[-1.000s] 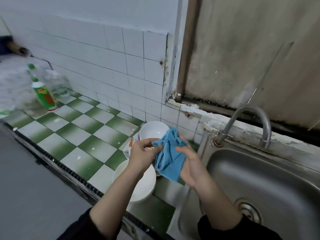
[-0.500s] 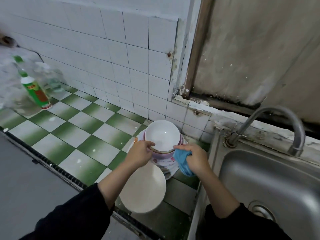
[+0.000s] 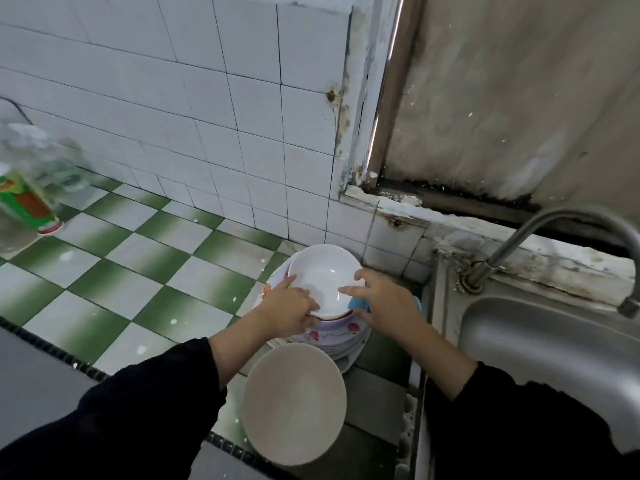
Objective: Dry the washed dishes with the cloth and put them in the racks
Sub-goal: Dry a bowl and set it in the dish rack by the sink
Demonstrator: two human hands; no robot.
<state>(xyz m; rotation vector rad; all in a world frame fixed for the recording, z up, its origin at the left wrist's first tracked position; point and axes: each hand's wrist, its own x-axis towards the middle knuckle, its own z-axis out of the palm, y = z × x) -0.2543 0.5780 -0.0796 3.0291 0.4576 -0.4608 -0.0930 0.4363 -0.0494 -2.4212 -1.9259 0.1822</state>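
Both hands meet at the white bowl (image 3: 320, 275), which sits on top of a stack of flowered plates (image 3: 332, 336) in the back corner of the counter (image 3: 138, 278). The left hand (image 3: 291, 308) grips the bowl's near-left rim, with its fingers curled over the edge. The right hand (image 3: 386, 306) keeps the blue cloth (image 3: 356, 304) bunched under its palm (only a small fold shows) and lays its forefinger over the bowl's right rim.

The stack stands close against the tiled wall (image 3: 242, 133) behind it. On the right it is just beside the raised lip of the steel sink (image 3: 554, 358). The tap (image 3: 540, 230) arches over the basin, well apart from the hands. On the near side a cream dish (image 3: 294, 403) lies just beside the stack, below the left forearm, and from where I stand it reaches the dark trim of the counter's front edge. To the left, bare green-and-white checkered tiles run as far as a green-labelled bottle (image 3: 26, 202), which is blurred at the far end.
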